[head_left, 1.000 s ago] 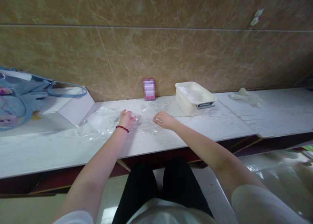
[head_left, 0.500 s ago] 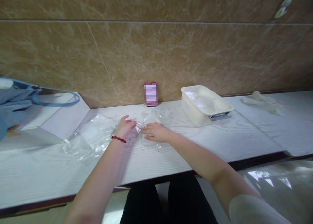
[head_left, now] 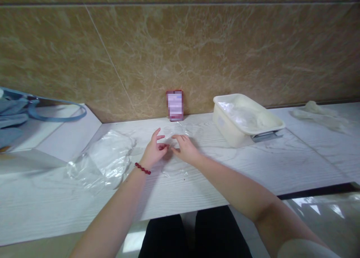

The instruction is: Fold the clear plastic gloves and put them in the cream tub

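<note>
A thin clear plastic bag [head_left: 176,168] lies on the pale wood-grain table, under and around my hands. Over its left part is my left hand [head_left: 155,150], a red bead bracelet on its wrist; thumb and a finger are closed at the plastic while other fingers stand apart. My right hand [head_left: 186,148] faces it from the right, fingertips bent toward the thumb at the bag. What the fingertips hold is too small to make out. To the left lies a crumpled heap of clear plastic bags [head_left: 109,156].
Against the tiled wall stands a red-edged phone [head_left: 175,106]. A cream plastic bin [head_left: 234,132] with clear plastic inside is at the right, pale gloves [head_left: 317,113] beyond it. At the left are a white box [head_left: 60,138] and a blue bag [head_left: 12,117].
My hands have come closer together, and their fingers have bent from a looser, flatter pose. The camera view has shifted slightly.
</note>
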The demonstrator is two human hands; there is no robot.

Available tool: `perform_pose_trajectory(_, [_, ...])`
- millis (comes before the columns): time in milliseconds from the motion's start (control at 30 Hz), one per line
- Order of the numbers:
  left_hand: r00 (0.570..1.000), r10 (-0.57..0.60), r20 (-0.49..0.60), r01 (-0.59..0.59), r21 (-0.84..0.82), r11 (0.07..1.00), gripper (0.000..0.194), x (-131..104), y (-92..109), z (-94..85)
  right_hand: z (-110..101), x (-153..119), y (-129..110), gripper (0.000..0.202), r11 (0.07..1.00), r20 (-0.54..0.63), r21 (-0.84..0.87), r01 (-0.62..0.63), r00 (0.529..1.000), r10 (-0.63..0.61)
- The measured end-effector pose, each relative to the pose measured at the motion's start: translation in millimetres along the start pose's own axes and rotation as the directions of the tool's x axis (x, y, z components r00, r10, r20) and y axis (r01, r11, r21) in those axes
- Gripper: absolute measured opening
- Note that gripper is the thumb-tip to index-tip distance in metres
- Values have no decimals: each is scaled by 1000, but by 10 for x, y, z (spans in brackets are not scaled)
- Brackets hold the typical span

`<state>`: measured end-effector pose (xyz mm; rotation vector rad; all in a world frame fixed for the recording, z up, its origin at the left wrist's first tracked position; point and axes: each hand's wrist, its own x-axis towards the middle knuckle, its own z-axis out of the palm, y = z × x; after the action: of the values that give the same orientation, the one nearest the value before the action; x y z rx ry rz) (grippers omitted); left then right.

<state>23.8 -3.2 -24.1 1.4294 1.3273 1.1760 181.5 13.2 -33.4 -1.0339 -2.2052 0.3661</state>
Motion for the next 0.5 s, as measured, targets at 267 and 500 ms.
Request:
perform_pose_trajectory(267, [994, 6, 105, -7, 8, 1000, 87, -45, 8, 70, 51, 38, 101, 54, 988, 75, 146, -49, 996, 38])
perform_pose_trajectory(500, [996, 88, 10, -88, 233, 968, 37, 41, 7, -122, -6, 63, 106, 31, 998, 120, 59, -19, 993, 12])
